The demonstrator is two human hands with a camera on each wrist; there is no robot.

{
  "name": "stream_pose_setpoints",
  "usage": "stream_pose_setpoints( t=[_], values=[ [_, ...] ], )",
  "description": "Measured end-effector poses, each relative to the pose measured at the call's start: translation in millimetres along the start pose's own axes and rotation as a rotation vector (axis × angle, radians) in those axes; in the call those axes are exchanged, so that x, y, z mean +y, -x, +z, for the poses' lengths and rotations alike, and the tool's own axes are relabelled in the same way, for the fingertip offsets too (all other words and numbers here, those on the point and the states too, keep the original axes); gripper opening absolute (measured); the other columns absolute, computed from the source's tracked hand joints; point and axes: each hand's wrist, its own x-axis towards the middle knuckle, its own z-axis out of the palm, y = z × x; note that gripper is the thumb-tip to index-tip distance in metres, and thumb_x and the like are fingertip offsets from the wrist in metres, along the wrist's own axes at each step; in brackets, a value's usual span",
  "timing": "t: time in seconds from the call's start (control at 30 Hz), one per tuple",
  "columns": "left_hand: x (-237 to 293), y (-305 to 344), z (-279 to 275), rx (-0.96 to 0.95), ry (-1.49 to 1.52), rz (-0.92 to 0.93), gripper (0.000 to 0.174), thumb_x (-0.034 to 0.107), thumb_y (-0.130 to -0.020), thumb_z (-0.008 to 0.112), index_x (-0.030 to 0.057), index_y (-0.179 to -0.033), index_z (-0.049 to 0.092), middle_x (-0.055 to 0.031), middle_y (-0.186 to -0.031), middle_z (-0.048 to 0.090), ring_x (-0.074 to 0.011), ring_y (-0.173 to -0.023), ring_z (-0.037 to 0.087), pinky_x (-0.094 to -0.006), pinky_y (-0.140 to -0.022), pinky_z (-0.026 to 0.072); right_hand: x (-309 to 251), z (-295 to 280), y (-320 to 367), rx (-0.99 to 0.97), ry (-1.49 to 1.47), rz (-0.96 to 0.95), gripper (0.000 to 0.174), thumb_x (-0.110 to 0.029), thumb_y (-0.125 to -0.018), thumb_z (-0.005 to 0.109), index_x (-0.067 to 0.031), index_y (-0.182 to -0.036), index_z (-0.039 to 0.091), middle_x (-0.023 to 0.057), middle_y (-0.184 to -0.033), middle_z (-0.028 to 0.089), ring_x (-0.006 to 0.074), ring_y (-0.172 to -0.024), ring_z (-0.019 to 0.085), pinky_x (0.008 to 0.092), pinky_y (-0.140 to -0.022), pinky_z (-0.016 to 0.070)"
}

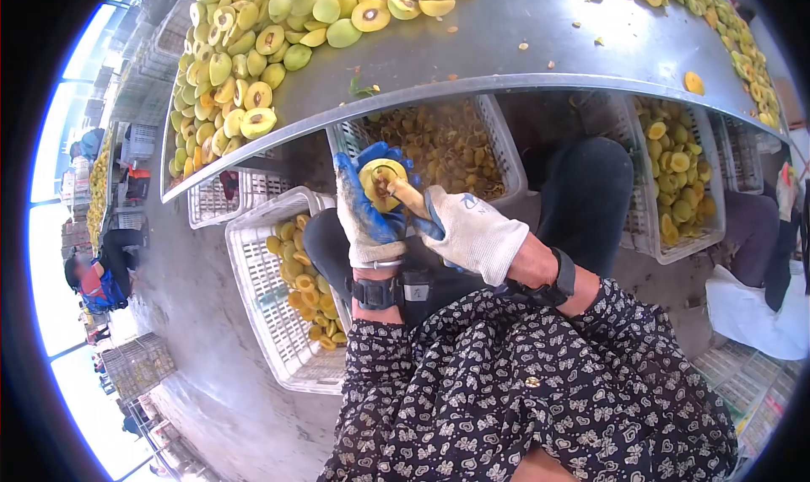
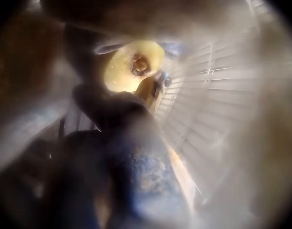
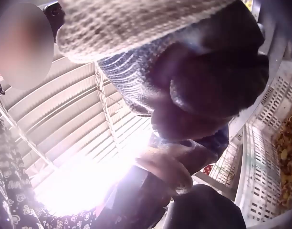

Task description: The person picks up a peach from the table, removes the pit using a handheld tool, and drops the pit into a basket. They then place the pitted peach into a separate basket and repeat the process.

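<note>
In the head view my left hand (image 1: pixel 364 199), in a white glove with a blue coated palm, holds up a yellow-green peach half (image 1: pixel 374 177), cut face showing. A brown stone or hollow marks its middle, also visible on the peach half (image 2: pixel 118 74) in the left wrist view. My right hand (image 1: pixel 472 229), gloved alike, grips a small tool with a tan, wooden-looking handle (image 1: pixel 411 199). The tool's front end meets the centre of the cut face; its tip is hidden there. Dark glove fingers (image 3: pixel 208 86) curl close to the camera in the right wrist view.
A metal table (image 1: pixel 498 69) bears a heap of halved peaches (image 1: pixel 253 60). Under its edge stands a crate (image 1: pixel 506 157) of brown scraps. Crates of peach halves stand left (image 1: pixel 253 313) and right (image 1: pixel 645 220). Another person's legs (image 1: pixel 755 237) are at the right.
</note>
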Motion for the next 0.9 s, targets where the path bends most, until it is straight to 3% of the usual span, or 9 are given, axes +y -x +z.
stream_pose_setpoints(
  t=[0.17,0.23,0.37,0.47,0.63,0.67,0.8,0.87,0.9],
  values=[
    [-5.8,1.7,-3.5,0.089,-0.078,-0.025,0.049,0.045,-0.092,0.044,-0.0006,-0.1,0.059,-0.0116,-0.085,0.064,-0.0225,-0.072,0.063,-0.0328,-0.065,0.0539,2.2,1.6,6.0,-0.038,-0.035,0.045,0.03,-0.021,-0.081,0.058,0.0037,-0.095,0.048,0.0224,-0.071,0.06,0.0366,-0.068,0.062,0.0404,-0.056,0.0473],
    [-8.2,2.3,-1.9,0.096,-0.115,-0.073,0.049,0.046,-0.092,0.045,-0.0005,-0.096,0.06,-0.0118,-0.082,0.064,-0.0219,-0.071,0.063,-0.0332,-0.062,0.0544,-6.0,-8.1,11.8,-0.136,-0.05,0.12,0.033,-0.024,-0.084,0.055,0.0034,-0.102,0.05,0.0248,-0.087,0.061,0.0383,-0.082,0.06,0.0436,-0.071,0.0462],
    [-10.2,3.9,-2.0,0.041,-0.101,-0.228,0.046,0.044,-0.091,0.049,0.0005,-0.093,0.061,-0.0118,-0.079,0.064,-0.0211,-0.067,0.064,-0.0326,-0.058,0.0548,8.4,3.8,13.2,-0.198,-0.112,0.197,0.032,-0.022,-0.084,0.054,0.0036,-0.102,0.05,0.0264,-0.087,0.061,0.0401,-0.084,0.059,0.0441,-0.072,0.0456],
    [-23.2,-7.8,-19.7,0.178,-0.236,-0.273,0.039,0.041,-0.088,0.055,0.0029,-0.087,0.061,-0.0115,-0.075,0.064,-0.0219,-0.057,0.063,-0.0304,-0.053,0.0547,24.3,18.1,17.5,-0.049,-0.118,0.096,0.028,-0.021,-0.084,0.055,0.0013,-0.102,0.051,0.02,-0.078,0.062,0.0328,-0.072,0.062,0.0399,-0.065,0.0475],
    [-8.2,1.1,2.4,-0.026,-0.12,-0.311,0.039,0.04,-0.091,0.051,0.0025,-0.09,0.062,-0.0095,-0.075,0.064,-0.0208,-0.064,0.064,-0.03,-0.06,0.0543,25.9,-0.9,13.7,-0.448,-0.969,0.361,0.024,-0.021,-0.086,0.059,-0.0056,-0.102,0.05,-0.0017,-0.063,0.052,0.0054,-0.048,0.048,0.0208,-0.042,0.041],
    [-9.4,1.8,4.3,0.005,-0.062,-0.281,0.039,0.04,-0.091,0.051,0.0025,-0.09,0.063,-0.0088,-0.074,0.064,-0.0204,-0.065,0.064,-0.0302,-0.061,0.054,24.6,-4.1,11.6,-0.443,-0.944,0.382,0.021,-0.025,-0.087,0.058,-0.0051,-0.093,0.052,0.0055,-0.065,0.055,0.0124,-0.052,0.052,0.0282,-0.048,0.043],
    [-21.6,-3.5,-21.1,0.094,-0.147,-0.219,0.035,0.036,-0.089,0.055,0.0023,-0.088,0.063,-0.0073,-0.071,0.063,-0.0187,-0.061,0.063,-0.0299,-0.057,0.0535,32.8,26.1,9.3,-0.269,-0.664,0.324,0.015,-0.021,-0.088,0.056,-0.0073,-0.089,0.052,0.0022,-0.061,0.051,0.011,-0.046,0.048,0.0267,-0.041,0.039],
    [-22.0,-5.5,-22.3,0.063,-0.254,-0.245,0.031,0.032,-0.087,0.06,0.002,-0.086,0.063,-0.0082,-0.072,0.064,-0.0175,-0.057,0.062,-0.0294,-0.053,0.0535,56.9,49.0,6.1,0.033,-0.226,-0.103,0.012,-0.02,-0.088,0.056,-0.0085,-0.087,0.052,-0.0005,-0.06,0.049,0.0098,-0.042,0.044,0.0255,-0.038,0.036],
    [-22.3,-6.0,-24.0,0.06,-0.252,-0.246,0.031,0.032,-0.087,0.06,0.002,-0.086,0.063,-0.0082,-0.072,0.064,-0.0175,-0.057,0.062,-0.0294,-0.053,0.0535,49.5,39.1,7.6,0.035,-0.224,-0.101,0.012,-0.02,-0.088,0.056,-0.0085,-0.087,0.052,-0.0005,-0.06,0.049,0.0098,-0.042,0.044,0.0255,-0.038,0.036]
  ],
)
